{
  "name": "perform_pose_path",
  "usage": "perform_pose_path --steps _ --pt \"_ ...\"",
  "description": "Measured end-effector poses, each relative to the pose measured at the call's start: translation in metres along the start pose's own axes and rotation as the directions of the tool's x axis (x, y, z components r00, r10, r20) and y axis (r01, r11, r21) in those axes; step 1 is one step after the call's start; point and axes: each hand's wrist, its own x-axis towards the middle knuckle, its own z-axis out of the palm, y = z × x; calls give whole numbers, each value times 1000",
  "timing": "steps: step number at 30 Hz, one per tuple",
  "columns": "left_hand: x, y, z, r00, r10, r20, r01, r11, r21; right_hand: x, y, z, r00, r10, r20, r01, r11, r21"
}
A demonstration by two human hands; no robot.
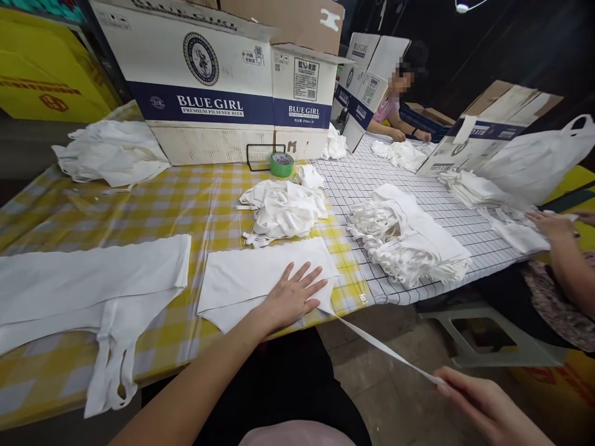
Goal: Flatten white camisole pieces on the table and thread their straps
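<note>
A: Where's the white garment (pixel 260 272)?

B: Flat on the table (pixel 171 198), right at the near edge. Left hand (pixel 290 297) is palm down on its right part, fingers spread.

A: Why the flat palm?

B: My read: wide contact pins the fabric against the pull on the strap (pixel 381 344). A fingertip press would probably let it slide or bunch.

A: Right hand (pixel 478 396)?

B: Pinching the strap's outer end, thumb against finger, out past the table edge. Strap runs straight from the garment's right corner, looks taut. Open space there likely gives it a clear line.

A: Sewn on?

B: Can't tell, join's too small.

A: Surroundings?

B: Loose white pile (pixel 283 210) just behind the garment, presumably for easy reach. Neater white stack (pixel 418 235) to the right, straps bunched on one side, probably so they don't tangle. Laid-out white pieces (pixel 88 279) to the left, straps toward the near edge. Green tape (pixel 281 165) by the big carton (pixel 209 80), parked clear of the hands, I'd guess.
</note>
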Motion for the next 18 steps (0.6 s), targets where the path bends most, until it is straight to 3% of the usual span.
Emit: perform_pose_path --steps 3,7,10,14,18 --pt "-1 0 -1 1000 4 -6 -4 1000 10 -1 15 -16 995 -90 32 94 987 -128" --pt "-2 0 -2 1000 4 -27 -4 1000 6 -1 23 -32 943 -261 -208 179 921 -345" --pt "1 6 -8 999 -1 -48 -1 999 -41 2 8 -36 885 -388 -257 263 873 -411" --pt "14 38 -28 998 60 -25 -65 950 -305 12 -20 -33 842 -447 -304 328 870 -369" --pt "38 85 -53 991 131 -6 -98 715 -692 21 -40 -34 856 -455 -244 404 885 -232"
